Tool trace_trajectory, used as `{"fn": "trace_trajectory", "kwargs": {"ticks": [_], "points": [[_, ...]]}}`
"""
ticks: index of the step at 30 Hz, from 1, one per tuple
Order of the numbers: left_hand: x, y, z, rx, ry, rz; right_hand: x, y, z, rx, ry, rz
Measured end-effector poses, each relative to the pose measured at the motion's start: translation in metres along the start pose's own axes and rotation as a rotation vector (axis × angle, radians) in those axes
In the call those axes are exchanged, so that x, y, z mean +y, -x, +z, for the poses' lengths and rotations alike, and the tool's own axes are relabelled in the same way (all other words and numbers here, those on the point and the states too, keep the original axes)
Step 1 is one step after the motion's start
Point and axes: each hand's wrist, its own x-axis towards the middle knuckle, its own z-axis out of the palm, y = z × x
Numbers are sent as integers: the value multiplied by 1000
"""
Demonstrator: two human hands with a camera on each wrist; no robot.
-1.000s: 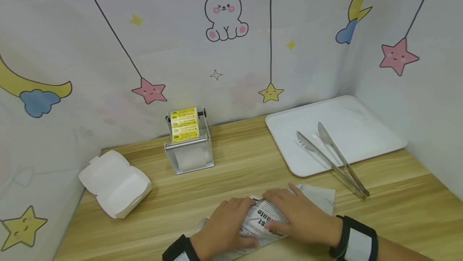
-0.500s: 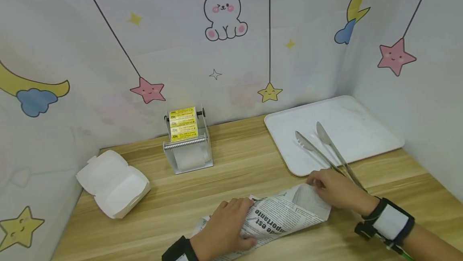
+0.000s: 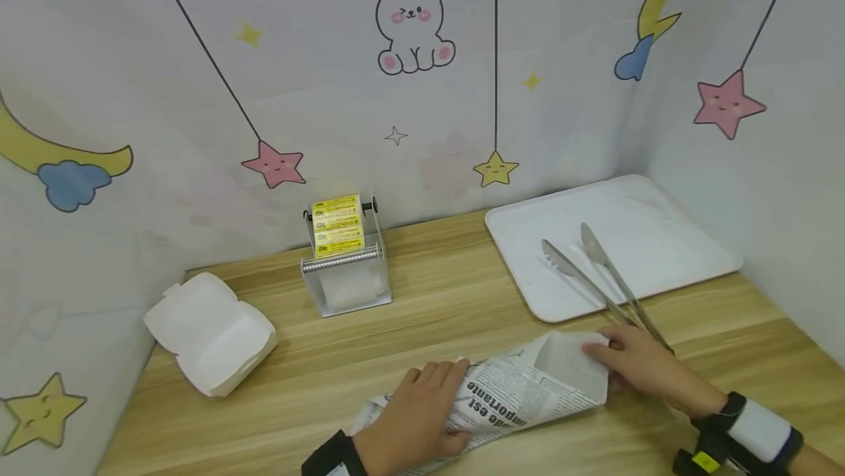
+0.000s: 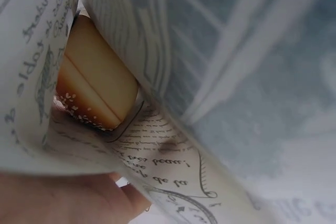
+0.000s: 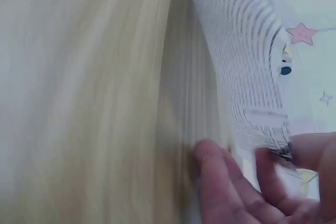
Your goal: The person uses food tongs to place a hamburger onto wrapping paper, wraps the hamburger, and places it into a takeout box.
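A sheet of newsprint wrapping paper (image 3: 505, 395) lies rolled into a long bundle at the front of the table. Inside its open end, the left wrist view shows a sesame-topped bun (image 4: 94, 77). My left hand (image 3: 422, 414) grips the left half of the bundle from above, thumb on the near side. With thumb and fingers, my right hand (image 3: 643, 362) pinches the loose flap at the bundle's right end. That paper edge runs up from the fingers (image 5: 215, 177) in the right wrist view. From the head, the bun is hidden by the paper.
Metal tongs (image 3: 620, 293) lie half on a white tray (image 3: 686, 241), their hinge end close behind my right hand. A roll dispenser with yellow labels (image 3: 339, 226) stands at the back. An opened white takeaway box (image 3: 224, 344) sits at the left.
My right hand has left the middle of the bundle, gone to its right end and taken the flap, shifting slightly farther right and down. The left hand stays in place.
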Motion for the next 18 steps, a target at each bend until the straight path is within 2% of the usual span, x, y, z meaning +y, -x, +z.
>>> {"fn": "trace_trajectory", "kwargs": {"ticks": [4,7,10,14,18], "points": [[3,1,-1,-4,-5,10,4,3,10,-79,-514,34],[4,1,-2,-17,7,11,11,6,22,-147,-762,-2],[4,1,-2,-26,13,11,14,11,37,-158,-842,-37],[3,0,-1,-38,17,7,9,14,56,-133,-858,-31],[4,0,-1,-42,14,15,8,15,63,-243,-891,-106]]}}
